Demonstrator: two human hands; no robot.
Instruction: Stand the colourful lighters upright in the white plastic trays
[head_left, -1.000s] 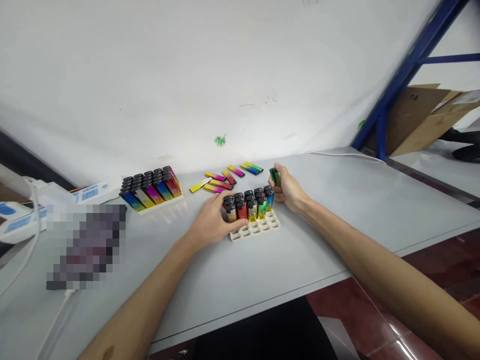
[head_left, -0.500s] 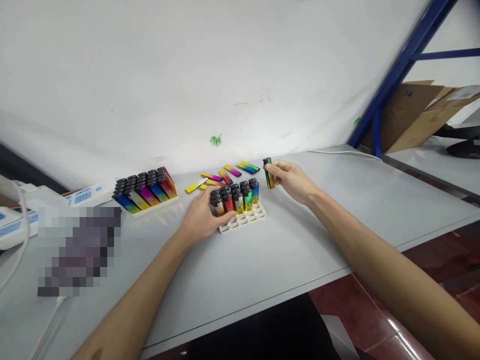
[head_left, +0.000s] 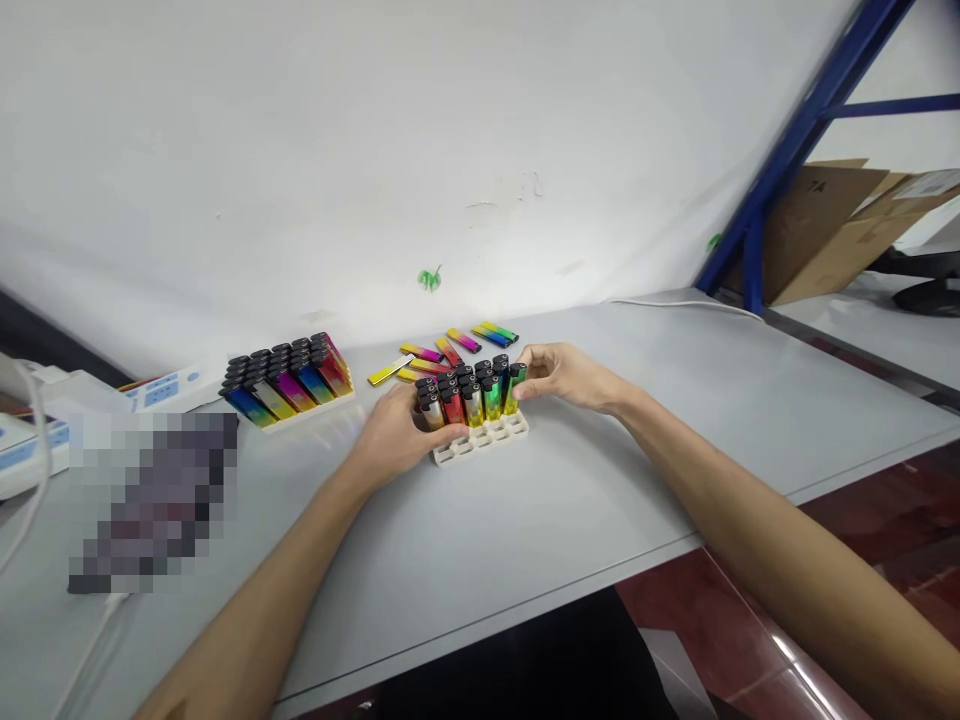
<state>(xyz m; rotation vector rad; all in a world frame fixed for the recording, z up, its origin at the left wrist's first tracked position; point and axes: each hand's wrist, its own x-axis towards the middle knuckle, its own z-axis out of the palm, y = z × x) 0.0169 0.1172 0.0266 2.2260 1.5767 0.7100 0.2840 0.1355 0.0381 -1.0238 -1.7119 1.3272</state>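
Note:
A white slotted tray (head_left: 487,440) stands mid-table with several upright lighters (head_left: 471,405) in its rear rows; the front slots hold none. My left hand (head_left: 397,428) is closed round the tray's left end, its thumb in front of a red lighter (head_left: 453,406). At the tray's right end, my right hand (head_left: 564,377) pinches a green-and-yellow lighter (head_left: 514,388), upright over the tray's right edge. Whether its base sits in a slot, I cannot tell. Behind the tray, several loose lighters (head_left: 463,341) lie on the table.
On the left, another white tray (head_left: 304,412) is filled with slanted lighters. A pixelated dark object (head_left: 161,500) with a cable lies nearer me, beside power strips (head_left: 169,392). The wall rises behind; a blue metal frame (head_left: 754,260) and cardboard boxes (head_left: 832,225) are at right.
My right hand has moved left and slightly down, bringing its lighter from beside the tray to the tray's right end. My left hand stays on the tray.

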